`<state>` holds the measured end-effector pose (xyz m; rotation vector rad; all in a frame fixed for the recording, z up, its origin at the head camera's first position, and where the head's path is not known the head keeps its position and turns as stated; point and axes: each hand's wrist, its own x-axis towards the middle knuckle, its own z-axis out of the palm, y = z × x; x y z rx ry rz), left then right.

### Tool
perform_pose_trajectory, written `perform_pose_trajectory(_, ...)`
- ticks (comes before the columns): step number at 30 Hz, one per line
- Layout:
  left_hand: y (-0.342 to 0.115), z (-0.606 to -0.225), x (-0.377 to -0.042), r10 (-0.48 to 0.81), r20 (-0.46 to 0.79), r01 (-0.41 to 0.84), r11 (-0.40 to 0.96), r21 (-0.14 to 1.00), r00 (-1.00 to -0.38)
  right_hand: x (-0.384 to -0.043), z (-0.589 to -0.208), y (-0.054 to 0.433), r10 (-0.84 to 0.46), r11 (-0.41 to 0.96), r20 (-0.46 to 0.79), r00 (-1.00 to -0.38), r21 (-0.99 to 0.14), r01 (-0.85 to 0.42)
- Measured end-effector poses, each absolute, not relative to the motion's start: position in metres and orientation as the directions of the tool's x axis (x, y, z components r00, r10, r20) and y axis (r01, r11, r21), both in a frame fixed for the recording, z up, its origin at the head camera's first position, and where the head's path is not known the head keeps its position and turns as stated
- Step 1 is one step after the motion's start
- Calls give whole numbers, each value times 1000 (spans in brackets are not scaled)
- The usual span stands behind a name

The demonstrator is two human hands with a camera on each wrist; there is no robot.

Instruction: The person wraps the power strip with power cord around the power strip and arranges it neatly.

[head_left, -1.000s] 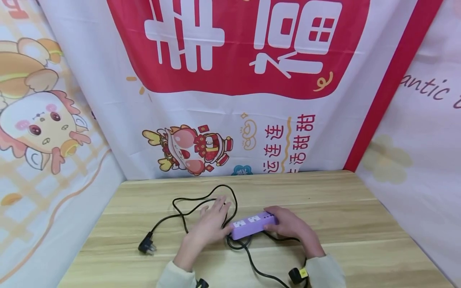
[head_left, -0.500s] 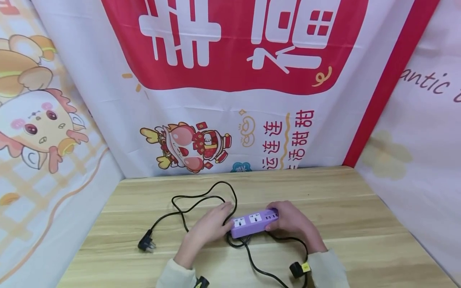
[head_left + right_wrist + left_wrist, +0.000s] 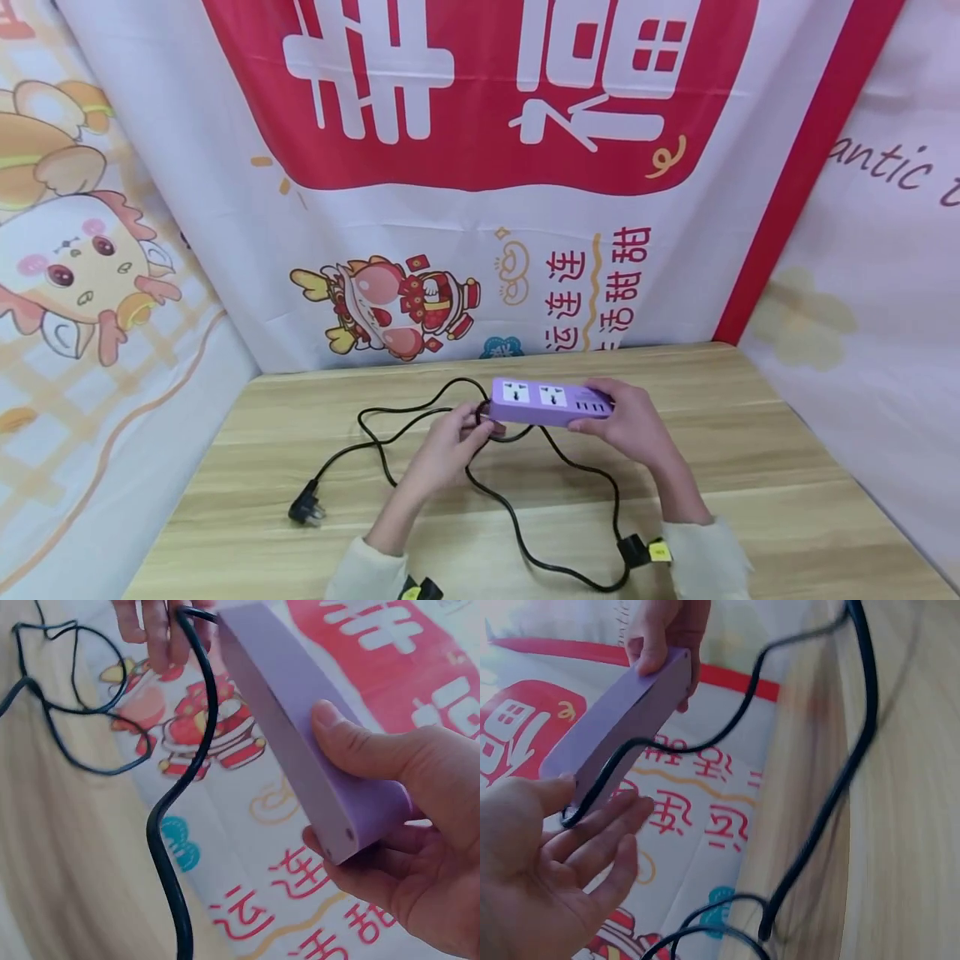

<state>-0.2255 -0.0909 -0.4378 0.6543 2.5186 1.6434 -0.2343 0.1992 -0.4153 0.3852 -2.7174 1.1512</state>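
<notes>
A purple power strip (image 3: 551, 403) with two white sockets and several USB ports is held up over the table. My right hand (image 3: 633, 421) grips its right end, thumb on one side and fingers on the other, as the right wrist view also shows. At the strip's left end, where the black cord (image 3: 727, 731) comes out, is my left hand (image 3: 447, 450). Its thumb tip is right at that end, and its loosely extended fingers (image 3: 615, 825) lie beyond the cord. The strip's underside (image 3: 281, 742) faces the right wrist camera.
The cord's loops (image 3: 378, 417) spread over the wooden table (image 3: 750, 467), with the black plug (image 3: 305, 506) at the left. Another stretch of cord curves toward the front. Printed cloth (image 3: 480, 208) hangs behind the table and at both sides. Dark wrist devices sit by both sleeves.
The right hand has raised the strip from near the table and shifted it slightly right. My left hand has followed up to its cord end. The cord near the front has swung with it.
</notes>
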Motion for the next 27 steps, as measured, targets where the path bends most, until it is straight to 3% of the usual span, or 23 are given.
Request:
perform_pose_trajectory(8, -83, -430, -225, 304, 250, 215, -145, 966, -920, -236, -402, 187, -76, 585, 275, -958, -766, -266)
perform_pose_trajectory(12, -77, -429, -225, 325, 329, 148, -475, 868, -887, -238, -398, 180, -15, 533, 294, -956, -806, -257)
perform_pose_trajectory(15, -72, -429, -226, 355, 416, 144, -591, 794, -837, -237, -394, 176, 7, 473, 306, -952, -840, -266)
perform_pose_trajectory(18, -68, -429, -229, 379, 499, 191, -614, 765, -779, -236, -391, 172, 6, 414, 293, -956, -871, -265)
perform_pose_trajectory(22, -67, -432, -236, 406, 568, 305, -550, 777, -716, -236, -388, 169, -27, 352, 266, -964, -900, -258)
perform_pose_trajectory(24, -68, -434, -240, 404, 570, 366, -478, 798, -715, -236, -386, 168, -58, 334, 262, -963, -904, -266)
perform_pose_trajectory(27, -70, -438, -243, 387, 513, 411, -319, 854, -766, -237, -383, 165, -120, 307, 268, -956, -906, -292)
